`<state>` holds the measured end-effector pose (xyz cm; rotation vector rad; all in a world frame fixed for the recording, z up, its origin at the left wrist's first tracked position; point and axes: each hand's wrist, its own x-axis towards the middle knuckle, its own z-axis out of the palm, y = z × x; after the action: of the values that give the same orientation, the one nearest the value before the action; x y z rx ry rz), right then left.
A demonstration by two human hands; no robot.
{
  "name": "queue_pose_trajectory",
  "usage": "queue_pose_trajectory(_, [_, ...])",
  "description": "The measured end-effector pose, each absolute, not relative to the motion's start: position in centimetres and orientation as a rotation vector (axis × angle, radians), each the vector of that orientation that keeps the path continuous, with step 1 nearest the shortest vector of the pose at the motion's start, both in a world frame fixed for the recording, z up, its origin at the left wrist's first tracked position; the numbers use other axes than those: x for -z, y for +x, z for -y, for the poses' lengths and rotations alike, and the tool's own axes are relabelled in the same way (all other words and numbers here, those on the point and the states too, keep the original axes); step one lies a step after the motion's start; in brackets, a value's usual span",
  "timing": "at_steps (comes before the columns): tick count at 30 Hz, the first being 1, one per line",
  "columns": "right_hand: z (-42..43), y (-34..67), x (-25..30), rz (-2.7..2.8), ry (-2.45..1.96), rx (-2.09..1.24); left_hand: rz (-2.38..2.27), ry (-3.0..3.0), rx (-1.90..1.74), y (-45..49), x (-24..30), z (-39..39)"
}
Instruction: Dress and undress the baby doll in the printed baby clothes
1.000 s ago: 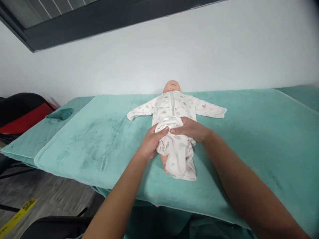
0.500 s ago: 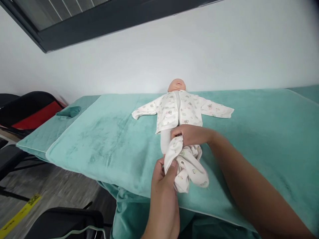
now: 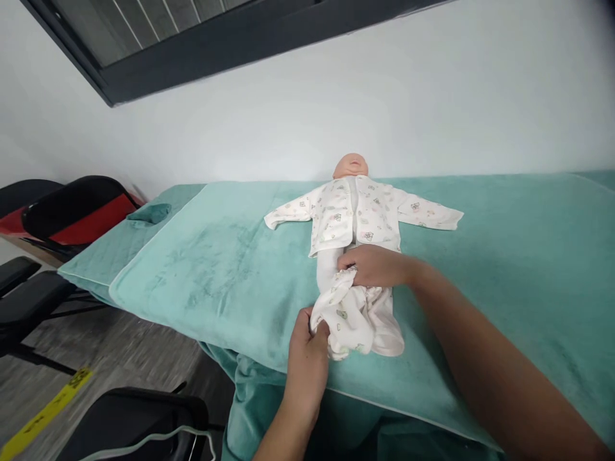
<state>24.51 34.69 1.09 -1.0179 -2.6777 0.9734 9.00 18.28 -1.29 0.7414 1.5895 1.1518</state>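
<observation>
A baby doll lies on its back on a green-covered bed, its head toward the wall. It wears a white printed jacket with both sleeves spread out. White printed baby pants are bunched around its lower legs, and one white leg shows above them. My right hand pinches the waistband near the doll's upper leg. Lower down, my left hand grips the pants' leg cloth, thumb on top. The doll's feet are hidden in the fabric.
A white wall runs behind the bed, with a dark window frame above. Black and red chairs stand at the left. Another black chair with a pale cable is near the bed's front edge. Yellow tape marks the floor.
The pants have spread flatter and lower over the doll's legs. My left hand has moved slightly left along the cloth; my right hand keeps its hold at the waistband. The view has shifted a little.
</observation>
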Motion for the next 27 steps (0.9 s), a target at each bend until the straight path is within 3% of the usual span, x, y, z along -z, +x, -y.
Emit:
queue_pose_trajectory(15, [-34.9, 25.9, -1.6, 2.432, -0.992, -1.349, -1.529, 1.237, -1.326, 6.5, 3.3, -23.5])
queue_pose_trajectory(27, [-34.3, 24.4, -1.5, 2.441, -1.159, -1.188, -1.412, 0.955, -1.519, 5.6, 4.2, -26.2])
